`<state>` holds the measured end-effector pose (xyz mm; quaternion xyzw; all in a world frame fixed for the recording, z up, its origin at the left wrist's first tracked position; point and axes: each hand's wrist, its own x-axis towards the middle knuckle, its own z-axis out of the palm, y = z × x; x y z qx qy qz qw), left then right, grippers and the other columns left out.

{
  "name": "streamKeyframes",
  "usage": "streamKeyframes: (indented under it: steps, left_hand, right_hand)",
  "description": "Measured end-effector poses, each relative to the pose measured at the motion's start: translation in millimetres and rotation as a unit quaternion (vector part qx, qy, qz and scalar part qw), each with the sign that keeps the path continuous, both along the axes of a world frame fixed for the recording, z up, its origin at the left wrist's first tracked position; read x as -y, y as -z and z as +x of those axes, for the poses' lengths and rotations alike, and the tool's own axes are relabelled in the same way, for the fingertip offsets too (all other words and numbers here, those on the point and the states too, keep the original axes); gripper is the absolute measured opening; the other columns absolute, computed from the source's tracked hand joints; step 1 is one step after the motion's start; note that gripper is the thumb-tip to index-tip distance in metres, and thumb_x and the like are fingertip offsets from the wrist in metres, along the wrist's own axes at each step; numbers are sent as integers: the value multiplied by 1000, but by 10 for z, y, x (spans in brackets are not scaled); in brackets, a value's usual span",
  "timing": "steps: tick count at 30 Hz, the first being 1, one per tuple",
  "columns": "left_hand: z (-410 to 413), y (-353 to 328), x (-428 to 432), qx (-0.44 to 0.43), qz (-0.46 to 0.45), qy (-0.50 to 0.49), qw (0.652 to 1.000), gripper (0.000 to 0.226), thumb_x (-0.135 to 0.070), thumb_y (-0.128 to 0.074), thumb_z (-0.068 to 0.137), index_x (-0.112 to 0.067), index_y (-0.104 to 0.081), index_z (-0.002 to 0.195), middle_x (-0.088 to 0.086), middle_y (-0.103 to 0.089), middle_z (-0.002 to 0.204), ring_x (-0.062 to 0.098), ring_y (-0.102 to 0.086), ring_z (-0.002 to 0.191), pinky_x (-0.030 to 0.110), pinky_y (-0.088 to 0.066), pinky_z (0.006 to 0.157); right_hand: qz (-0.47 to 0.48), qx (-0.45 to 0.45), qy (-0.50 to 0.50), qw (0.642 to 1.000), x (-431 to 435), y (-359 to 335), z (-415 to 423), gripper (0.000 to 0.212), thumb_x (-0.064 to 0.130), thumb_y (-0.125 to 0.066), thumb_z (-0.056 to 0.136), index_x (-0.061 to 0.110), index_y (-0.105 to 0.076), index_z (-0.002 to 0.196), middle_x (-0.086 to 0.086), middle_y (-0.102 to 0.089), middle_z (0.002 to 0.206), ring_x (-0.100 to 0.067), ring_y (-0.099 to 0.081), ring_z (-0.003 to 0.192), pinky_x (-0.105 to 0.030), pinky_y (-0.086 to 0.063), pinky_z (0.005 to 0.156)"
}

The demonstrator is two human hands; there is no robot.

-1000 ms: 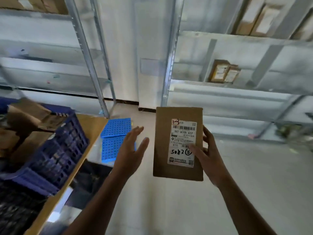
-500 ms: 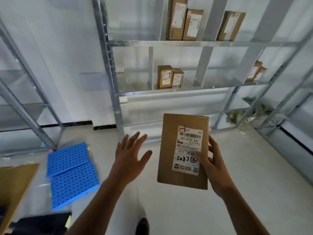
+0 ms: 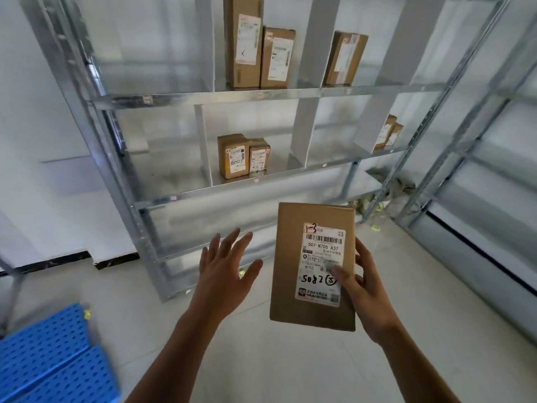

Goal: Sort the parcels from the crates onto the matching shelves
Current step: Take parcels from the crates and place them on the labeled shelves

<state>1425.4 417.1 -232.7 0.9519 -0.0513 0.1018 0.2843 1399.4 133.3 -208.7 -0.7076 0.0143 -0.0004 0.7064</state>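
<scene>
Pale-walled storeroom with a light tiled floor, seen from a head camera. A galvanised metal shelving unit (image 3: 116, 175) fills the upper view, split into bays by white dividers (image 3: 305, 132). Brown boxes stand upright on it: three on the upper shelf (image 3: 244, 42), a pair in the middle bay one level down (image 3: 234, 155), and another pair at that level's far right (image 3: 388, 132).

In front of the unit, below its stocked levels, the right hand (image 3: 369, 289) holds a flat cardboard parcel (image 3: 290, 257) upright, with the thumb pressed on its white shipping label (image 3: 321, 263) and the fingers curled behind the right edge. The label carries a red handwritten mark that seems to read "1-3", printed "507-N705 A37" and a black "5082". The left hand (image 3: 223, 277) hovers just beside the parcel, fingers spread, touching nothing. Blue perforated panels (image 3: 52, 359) lie on the floor left of the unit.

A second ago a crate on a counter was in view; now the unit faces the person, closer. The parcel appears picked and read. Finding its matching bay remains.
</scene>
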Motion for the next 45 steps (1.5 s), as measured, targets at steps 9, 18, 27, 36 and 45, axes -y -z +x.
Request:
streamKeyframes:
  steps: [9,18,27,36,45]
  left_hand:
    - [1273,-183,846,28,34,45,998,71,-70,-33,93,-38,-33,157,-7,-19,170,27,-8,159,55,-10,127]
    - [2387,-605,1830,68,63,6,996,73,-68,-32,92,-34,-34,157,-2,-24,169,30,-13,158,55,-12,126]
    - [3223,-818,2352,94,66,-20,993,72,-67,-35,93,-34,-35,156,-3,-25,168,29,-12,158,54,-9,124]
    - [4629,-1072,2851,160,39,45,985,72,-76,-26,96,-45,-12,159,-22,3,166,13,11,157,41,-4,124]
    - [6234,-1725,3193,249,-23,100,963,72,-67,-34,96,-31,-31,159,-12,-17,169,24,-12,158,51,-20,124]
  right_hand:
    - [23,12,37,999,826,-57,1058,81,45,-83,81,59,-38,147,-3,-57,144,-33,-68,120,-55,-64,78]
    - [34,66,-1,997,1857,-289,2403,83,46,-84,82,57,-37,149,-6,-58,145,-33,-69,119,-54,-64,78]
    - [35,108,-19,993,2439,-431,3571,78,35,-75,88,49,-35,153,-3,-60,143,-30,-67,123,-57,-63,82]
    - [48,150,34,987,2910,-732,4946,94,58,-88,73,50,-38,152,-7,-65,140,-34,-70,119,-55,-64,79]
    - [0,224,88,971,3075,-1594,6229,94,58,-88,71,47,-40,152,-9,-65,139,-36,-66,123,-58,-60,90]
